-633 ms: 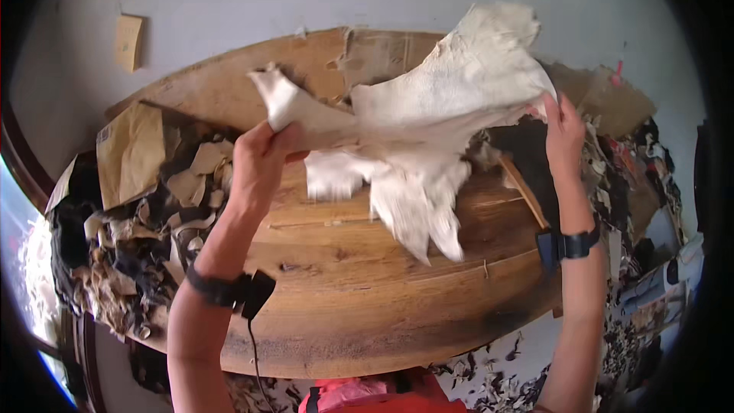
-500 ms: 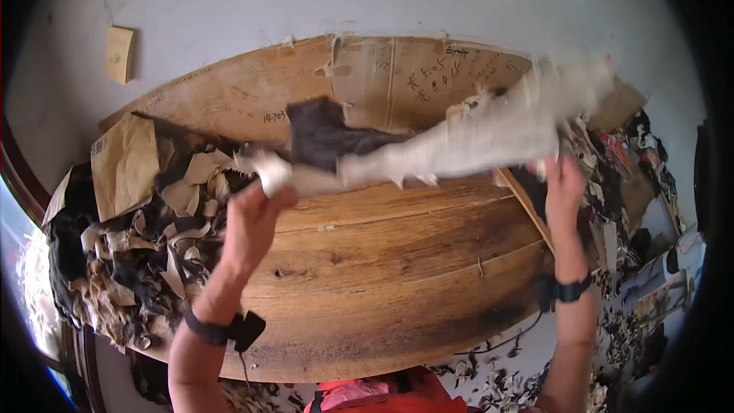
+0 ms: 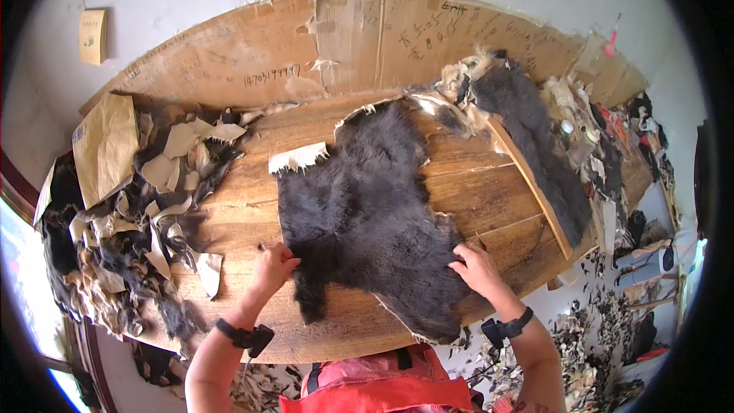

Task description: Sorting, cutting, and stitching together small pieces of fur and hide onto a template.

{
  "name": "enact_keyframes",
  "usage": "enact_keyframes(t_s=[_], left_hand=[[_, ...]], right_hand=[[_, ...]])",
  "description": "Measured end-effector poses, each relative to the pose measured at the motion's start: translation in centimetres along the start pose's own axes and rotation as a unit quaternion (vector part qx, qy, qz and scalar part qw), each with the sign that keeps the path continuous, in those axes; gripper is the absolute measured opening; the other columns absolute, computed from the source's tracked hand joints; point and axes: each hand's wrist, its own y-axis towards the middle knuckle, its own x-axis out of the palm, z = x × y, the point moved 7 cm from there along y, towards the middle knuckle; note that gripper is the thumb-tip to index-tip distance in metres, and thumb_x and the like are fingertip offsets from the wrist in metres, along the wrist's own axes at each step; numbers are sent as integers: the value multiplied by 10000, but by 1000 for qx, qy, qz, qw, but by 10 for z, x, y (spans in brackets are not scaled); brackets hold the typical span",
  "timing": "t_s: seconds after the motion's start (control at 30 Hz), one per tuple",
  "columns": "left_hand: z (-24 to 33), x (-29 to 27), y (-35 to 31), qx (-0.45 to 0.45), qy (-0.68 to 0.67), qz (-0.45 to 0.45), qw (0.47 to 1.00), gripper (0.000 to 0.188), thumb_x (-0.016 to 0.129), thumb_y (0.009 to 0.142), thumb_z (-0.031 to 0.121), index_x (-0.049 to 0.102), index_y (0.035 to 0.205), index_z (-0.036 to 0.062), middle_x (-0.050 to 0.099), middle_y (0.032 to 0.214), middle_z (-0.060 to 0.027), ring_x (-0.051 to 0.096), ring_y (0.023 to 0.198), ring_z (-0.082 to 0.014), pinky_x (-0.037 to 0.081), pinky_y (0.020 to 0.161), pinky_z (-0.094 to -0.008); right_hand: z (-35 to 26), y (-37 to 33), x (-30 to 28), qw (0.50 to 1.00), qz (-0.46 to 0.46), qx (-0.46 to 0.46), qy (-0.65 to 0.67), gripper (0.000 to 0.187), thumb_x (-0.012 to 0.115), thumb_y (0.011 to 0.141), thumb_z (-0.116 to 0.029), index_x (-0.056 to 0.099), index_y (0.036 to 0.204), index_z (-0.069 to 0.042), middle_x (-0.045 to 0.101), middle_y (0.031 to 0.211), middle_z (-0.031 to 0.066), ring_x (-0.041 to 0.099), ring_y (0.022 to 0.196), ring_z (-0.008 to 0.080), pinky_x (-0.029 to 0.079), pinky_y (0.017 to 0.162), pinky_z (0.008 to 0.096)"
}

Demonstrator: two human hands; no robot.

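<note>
The left hand (image 3: 275,268) and right hand (image 3: 482,269) have bent, nearly closed fingers at the side edges of a wide, black, furry hide (image 3: 367,214); I cannot tell if they grip it. The hide lies between them, fur up, mostly spread out. Past the left fingers, one pale, ragged flap (image 3: 300,157) looks folded over, not yet flat. Farther left are black and tan hide scraps (image 3: 162,173).

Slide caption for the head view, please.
Left hand and right hand at opposite edges of a dark fur pelt on a wooden table.
</note>
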Motion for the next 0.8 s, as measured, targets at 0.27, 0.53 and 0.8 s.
enact_keyframes(t_s=[0.27, 0.53, 0.8], left_hand=[[18, -10, 8, -71, -33, -133, 988, 195, 738, 817, 166, 685, 830, -21, 676, 661, -92, 659, 555, -148, 540, 451, -296], [20, -24, 78, -40, 129, 155, 979, 338, 796, 719, 308, 654, 707, 2, 654, 657, -123, 659, 664, -235, 519, 645, -361], [58, -15, 58, 52, -296, -58, 952, 531, 672, 817, -48, 535, 1323, 39, 667, 1061, -67, 608, 887, -153, 483, 792, -267]], right_hand=[[30, 29, 4, 965, -248, 21, 86, 352, 712, 857, -365, 658, 751, -33, 669, 703, 124, 638, 636, 214, 479, 597, 370], [22, 163, 44, 987, -44, 127, 84, 278, 737, 835, -290, 661, 891, -27, 665, 778, 164, 643, 733, 232, 491, 662, 377], [-1, 164, 42, 883, -134, 96, 440, 380, 695, 857, -117, 600, 1224, -91, 649, 1117, 47, 592, 1003, 184, 470, 878, 329]])
